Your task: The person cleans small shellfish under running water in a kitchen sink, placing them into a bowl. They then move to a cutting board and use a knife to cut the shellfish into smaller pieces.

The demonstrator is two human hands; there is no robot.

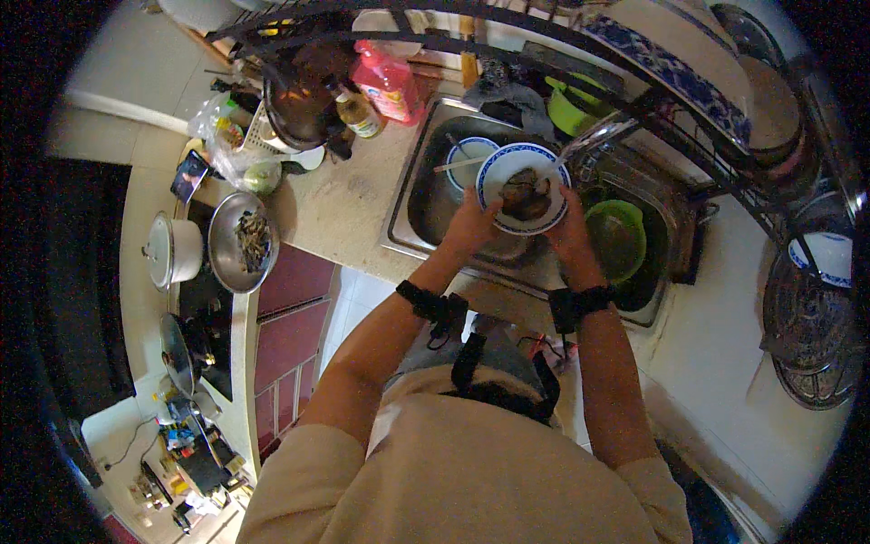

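A white bowl with a blue patterned rim [491,178] is held over the left basin of a steel sink [423,204]. My left hand [474,221] grips its lower left edge and my right hand [569,221] its lower right edge. Dark brown pieces [525,195], of a kind I cannot make out, lie in the bowl. Water from the metal faucet [601,136] seems to run into it. Behind it, in the basin, stands another blue-rimmed bowl [472,148] with chopsticks [459,164] and a utensil handle across it. A green plastic basin [615,239] sits in the right basin.
Left of the sink stand a pink detergent bottle [389,85], a glass bottle [360,117] and a steel bowl with food scraps [221,241]. A white lidded pot [178,250] is beside that bowl. A black metal rack [652,85] arches above the sink, near a green container [574,109].
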